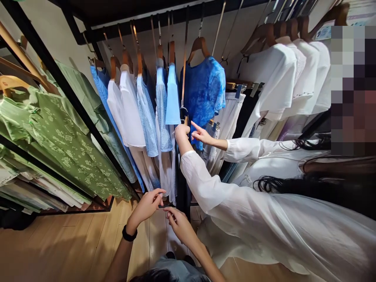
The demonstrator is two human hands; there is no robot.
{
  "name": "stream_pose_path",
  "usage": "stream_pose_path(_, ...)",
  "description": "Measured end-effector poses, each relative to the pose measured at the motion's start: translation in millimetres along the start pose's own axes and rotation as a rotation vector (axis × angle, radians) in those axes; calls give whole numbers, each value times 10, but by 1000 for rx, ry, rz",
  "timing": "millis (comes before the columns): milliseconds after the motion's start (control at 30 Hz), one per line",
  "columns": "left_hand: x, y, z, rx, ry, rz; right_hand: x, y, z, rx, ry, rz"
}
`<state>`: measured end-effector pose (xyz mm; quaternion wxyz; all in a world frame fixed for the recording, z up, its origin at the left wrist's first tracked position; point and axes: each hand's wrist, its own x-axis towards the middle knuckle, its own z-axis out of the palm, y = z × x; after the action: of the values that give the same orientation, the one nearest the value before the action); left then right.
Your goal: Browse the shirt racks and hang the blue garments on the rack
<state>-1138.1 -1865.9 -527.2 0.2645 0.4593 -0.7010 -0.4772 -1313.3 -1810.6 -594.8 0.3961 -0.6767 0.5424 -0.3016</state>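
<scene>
My left hand [149, 204], with a black band [129, 233] on its wrist, hovers in front of the rack, its fingers loosely bent and apart. Just right of it and a little lower is my right hand [178, 224], with the index finger stretched towards the left fingertips. Neither hand holds anything. Beyond them hang light-blue tops [173, 98] and a blue tie-dye shirt [207, 86] on wooden hangers. Another person's hand [182, 133] is at a hanger below the light-blue top, while that person's second hand [202, 136] points beside it.
The person in a white blouse [252, 207] stands close on my right. Green patterned dresses [73, 145] hang at the left behind a slanting black rack post [73, 100]. White shirts [279, 70] hang at the right. Below is a wooden floor [79, 243].
</scene>
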Motion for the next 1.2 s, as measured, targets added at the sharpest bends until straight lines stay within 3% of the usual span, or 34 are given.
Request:
stream_pose_path(800,201,237,176,112,-29,30,-169,4,-225,-26,-33,-39)
stream_pose_path(1200,224,203,212,76,-36,8,-226,-16,-215,-33,-74,-45)
